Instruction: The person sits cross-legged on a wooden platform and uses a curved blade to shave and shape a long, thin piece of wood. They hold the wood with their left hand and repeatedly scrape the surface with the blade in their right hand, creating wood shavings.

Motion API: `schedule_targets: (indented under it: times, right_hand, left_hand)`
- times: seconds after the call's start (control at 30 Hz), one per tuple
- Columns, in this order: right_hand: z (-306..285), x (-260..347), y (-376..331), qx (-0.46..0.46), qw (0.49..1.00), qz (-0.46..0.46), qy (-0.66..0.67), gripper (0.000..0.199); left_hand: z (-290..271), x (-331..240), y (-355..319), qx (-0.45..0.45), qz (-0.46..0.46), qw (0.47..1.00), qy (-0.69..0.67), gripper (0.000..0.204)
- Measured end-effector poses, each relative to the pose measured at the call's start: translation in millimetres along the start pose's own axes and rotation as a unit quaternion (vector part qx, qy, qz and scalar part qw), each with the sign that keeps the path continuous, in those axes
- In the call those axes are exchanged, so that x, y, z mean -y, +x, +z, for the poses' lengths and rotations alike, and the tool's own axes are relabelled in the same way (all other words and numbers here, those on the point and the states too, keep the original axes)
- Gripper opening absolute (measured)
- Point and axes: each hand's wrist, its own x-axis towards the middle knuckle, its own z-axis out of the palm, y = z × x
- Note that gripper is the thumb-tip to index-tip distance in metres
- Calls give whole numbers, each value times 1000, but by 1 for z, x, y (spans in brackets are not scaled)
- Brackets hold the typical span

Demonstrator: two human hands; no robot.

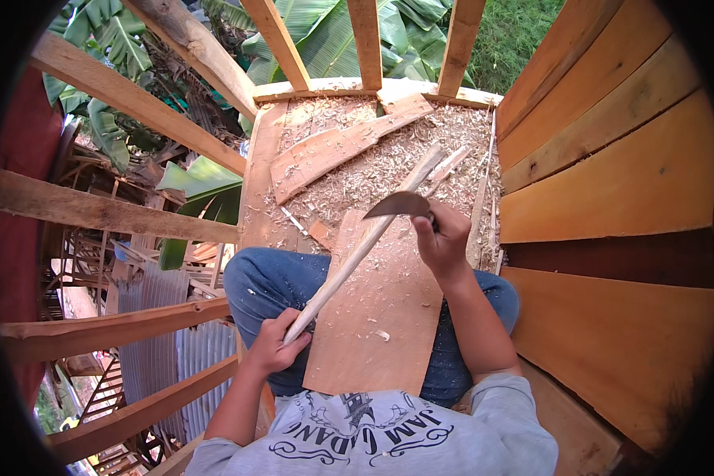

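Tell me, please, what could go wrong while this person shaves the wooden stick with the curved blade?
The curved blade in the right hand works over the jeans-clad knees; a slip might cut a leg. The left hand grips the stick down the blade's line, so it could be nicked. The open frame on the person's left seems to overlook a drop.
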Motion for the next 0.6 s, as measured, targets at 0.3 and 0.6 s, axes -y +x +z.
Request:
schedule_targets:
  times: [0.3, 0.6]
  right_hand:
    - [6, 2, -1, -29, 997, 57, 47, 49]
    - [0, -6, 1, -6, 999, 38, 36, 46]
  left_hand:
    - [2, 3, 0, -11, 13, 1000, -19, 21]
    - [0, 2, 1, 4, 11, 1000, -4, 22]
